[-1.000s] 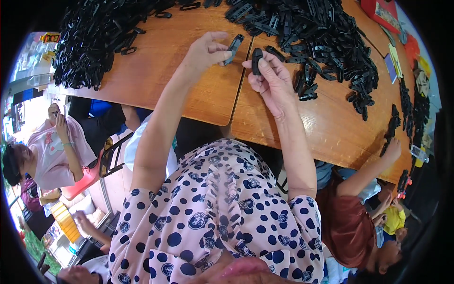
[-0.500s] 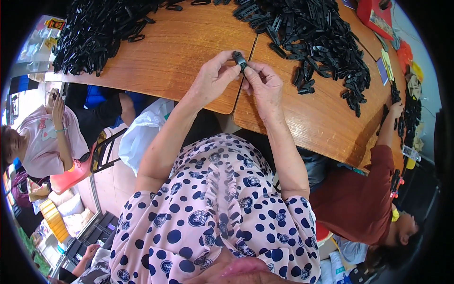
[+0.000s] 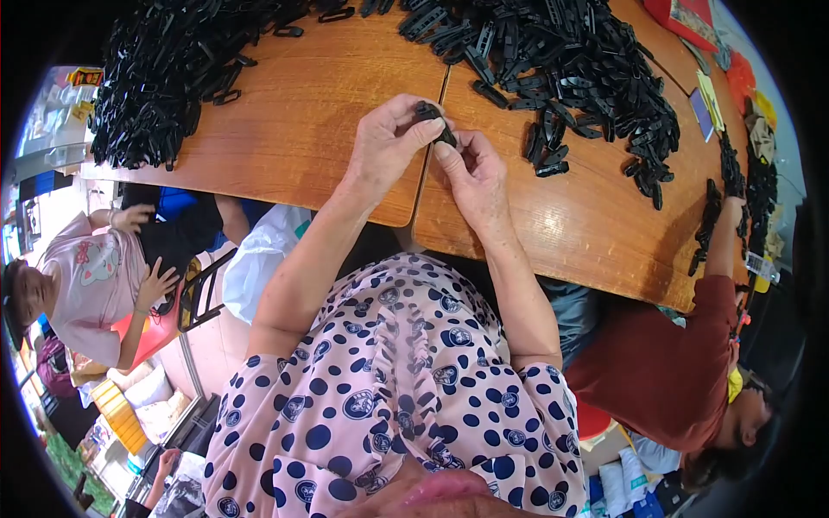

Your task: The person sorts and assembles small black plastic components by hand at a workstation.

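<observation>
Pinched between both my hands above the table is a small, long black plastic piece. My left hand closes on its upper end, with the thumb lying across it. The fingertips of my right hand grip its lower end. Fingers cover most of the piece, so its exact kind does not show. Beyond my right hand spreads a heap of slim black plastic pieces. Over to the left lies another heap of black plastic pieces, some shaped like long open loops.
Two wooden tabletops meet at a seam under my hands. At the right, a person in a dark red shirt reaches to black pieces. A person in a pink shirt sits at the left. A white plastic bag hangs near my left forearm.
My left thumb has moved across the black piece, covering more of it. The view has shifted slightly. The person at the left has lowered and parted their hands.
</observation>
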A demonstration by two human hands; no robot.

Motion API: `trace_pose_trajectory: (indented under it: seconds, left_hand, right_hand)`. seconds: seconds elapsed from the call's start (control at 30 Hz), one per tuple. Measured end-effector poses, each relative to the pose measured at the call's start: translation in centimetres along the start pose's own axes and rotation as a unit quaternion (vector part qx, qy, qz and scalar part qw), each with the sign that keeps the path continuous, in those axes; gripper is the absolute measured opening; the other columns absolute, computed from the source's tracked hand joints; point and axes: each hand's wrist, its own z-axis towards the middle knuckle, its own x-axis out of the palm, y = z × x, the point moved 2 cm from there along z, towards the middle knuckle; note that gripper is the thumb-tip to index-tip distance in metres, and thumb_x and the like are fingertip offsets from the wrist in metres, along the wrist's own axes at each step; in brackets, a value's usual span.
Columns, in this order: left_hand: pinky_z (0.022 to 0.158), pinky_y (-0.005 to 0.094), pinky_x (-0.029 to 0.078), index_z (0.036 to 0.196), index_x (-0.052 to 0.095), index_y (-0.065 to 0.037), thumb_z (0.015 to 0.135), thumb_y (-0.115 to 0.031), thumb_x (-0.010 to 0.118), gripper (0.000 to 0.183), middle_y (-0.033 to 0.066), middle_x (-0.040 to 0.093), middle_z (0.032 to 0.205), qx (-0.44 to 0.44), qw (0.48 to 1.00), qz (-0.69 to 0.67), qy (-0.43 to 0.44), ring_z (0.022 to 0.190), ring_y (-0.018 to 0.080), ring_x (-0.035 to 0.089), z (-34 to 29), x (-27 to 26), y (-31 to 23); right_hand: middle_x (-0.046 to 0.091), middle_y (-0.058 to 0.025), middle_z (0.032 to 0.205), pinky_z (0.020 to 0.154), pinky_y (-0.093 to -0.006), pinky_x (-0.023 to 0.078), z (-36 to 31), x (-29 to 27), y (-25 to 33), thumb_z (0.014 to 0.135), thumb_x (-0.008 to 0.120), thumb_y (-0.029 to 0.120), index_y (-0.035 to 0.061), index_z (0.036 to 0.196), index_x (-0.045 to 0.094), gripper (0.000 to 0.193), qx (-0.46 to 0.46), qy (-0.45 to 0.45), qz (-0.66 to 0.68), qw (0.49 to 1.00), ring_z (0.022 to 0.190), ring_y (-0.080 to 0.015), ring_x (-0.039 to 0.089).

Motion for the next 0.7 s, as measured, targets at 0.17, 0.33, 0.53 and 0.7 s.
trace_pose_trajectory:
  seconds: [0.17,0.33,0.53,0.7]
  left_hand:
    - [0.077,0.0265,0.049,0.099,0.058,-0.002,0.087,-0.014,0.061,0.018,0.0096,0.065,0.089,-0.072,0.997,-0.020,0.035,0.083,0.0143,0.061,4.3,-0.2,0.2]
    - [0.076,0.0346,0.050,0.095,0.057,-0.002,0.083,-0.024,0.063,0.026,0.0138,0.066,0.088,-0.016,0.963,0.261,-0.062,0.084,0.0236,0.064,11.1,-0.5,1.5]
    - [0.080,0.0436,0.048,0.092,0.066,-0.005,0.082,-0.023,0.055,0.024,0.0176,0.065,0.096,0.083,0.856,0.510,-0.022,0.092,0.0328,0.062,11.6,-0.4,-0.3]
    - [0.064,0.0454,0.047,0.086,0.059,-0.004,0.078,-0.021,0.061,0.018,0.0171,0.063,0.078,0.167,0.904,0.389,-0.069,0.083,0.0354,0.062,7.4,-1.3,-3.0]
  right_hand:
    - [0.056,-0.0024,0.079,0.063,-0.0242,0.043,2.4,-3.1,2.7,0.082,0.071,0.020,0.0016,0.091,0.061,0.023,-0.007,0.022,-0.122,0.992,0.070,-0.0110,0.051]
    - [0.054,-0.0100,0.094,0.071,-0.0395,0.042,6.2,-4.4,4.6,0.072,0.072,0.018,0.0059,0.097,0.063,0.029,-0.279,-0.110,-0.603,0.739,0.088,-0.0283,0.051]
    - [0.057,-0.0149,0.081,0.067,-0.0442,0.044,6.0,-1.8,4.8,0.075,0.065,0.012,0.0054,0.084,0.060,0.012,-0.358,-0.091,-0.623,0.690,0.078,-0.0343,0.056]
    - [0.061,-0.0078,0.099,0.080,-0.0277,0.045,4.4,-1.5,3.0,0.094,0.053,0.013,-0.0026,0.116,0.054,0.027,-0.229,-0.071,-0.268,0.933,0.087,-0.0187,0.056]
